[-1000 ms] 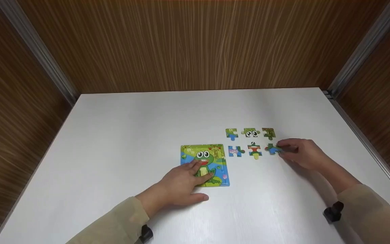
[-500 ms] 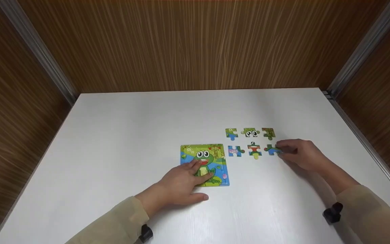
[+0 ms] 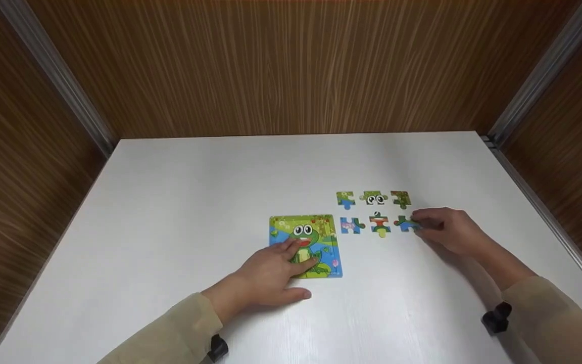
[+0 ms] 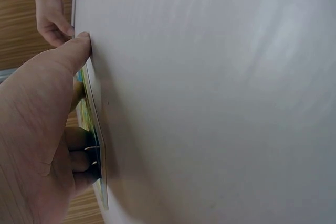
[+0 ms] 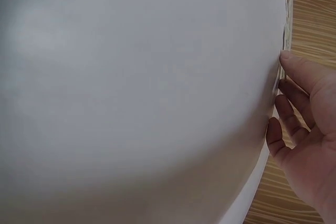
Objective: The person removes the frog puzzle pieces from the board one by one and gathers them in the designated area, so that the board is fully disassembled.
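left hand (image 3: pixel 271 275) partly obscures frog board (image 3: pixel 327 253); brown panels (image 3: pixel 23 126) flank table (image 3: pixel 195 192)

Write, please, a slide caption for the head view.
Left hand rests on a frog-picture board; right hand touches one of six puzzle pieces.

head: above, forward-down, farther | left wrist, right wrist: close, across tabletop (image 3: pixel 195 192) | shared: tabletop
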`<state>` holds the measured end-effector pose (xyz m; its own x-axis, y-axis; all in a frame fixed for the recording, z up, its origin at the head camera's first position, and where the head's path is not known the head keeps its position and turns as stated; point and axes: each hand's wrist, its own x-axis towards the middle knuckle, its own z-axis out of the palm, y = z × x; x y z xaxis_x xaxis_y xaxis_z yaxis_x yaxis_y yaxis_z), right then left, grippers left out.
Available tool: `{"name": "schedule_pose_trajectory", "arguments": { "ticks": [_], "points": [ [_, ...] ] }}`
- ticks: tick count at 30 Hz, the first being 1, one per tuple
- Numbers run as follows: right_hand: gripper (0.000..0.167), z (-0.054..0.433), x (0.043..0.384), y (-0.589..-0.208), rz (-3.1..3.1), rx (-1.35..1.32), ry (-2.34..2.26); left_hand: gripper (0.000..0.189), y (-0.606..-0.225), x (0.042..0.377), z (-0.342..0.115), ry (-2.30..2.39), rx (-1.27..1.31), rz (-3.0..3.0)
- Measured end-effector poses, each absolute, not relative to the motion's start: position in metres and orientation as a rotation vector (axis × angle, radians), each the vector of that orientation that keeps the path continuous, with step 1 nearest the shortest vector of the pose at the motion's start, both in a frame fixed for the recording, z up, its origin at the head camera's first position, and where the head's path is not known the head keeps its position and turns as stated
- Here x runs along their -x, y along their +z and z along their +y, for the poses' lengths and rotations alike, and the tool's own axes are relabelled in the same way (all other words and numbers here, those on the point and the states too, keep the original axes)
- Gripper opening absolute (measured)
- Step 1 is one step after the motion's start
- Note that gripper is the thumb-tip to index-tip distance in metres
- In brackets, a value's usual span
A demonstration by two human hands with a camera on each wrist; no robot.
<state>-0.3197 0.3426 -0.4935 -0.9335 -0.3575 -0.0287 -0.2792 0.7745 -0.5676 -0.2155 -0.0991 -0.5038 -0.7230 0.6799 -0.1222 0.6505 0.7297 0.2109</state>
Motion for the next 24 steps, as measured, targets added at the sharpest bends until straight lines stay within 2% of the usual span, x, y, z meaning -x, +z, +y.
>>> {"name": "schedule_pose_trajectory", "arguments": {
  "ticks": [24],
  "points": [
    [0.051, 0.3446, 0.3208, -0.4893, 2.767, 0.39, -0.909, 0.072, -0.5037, 0.2156, -0.0988, 0.235, -1.049, 2.743]
  ]
}}
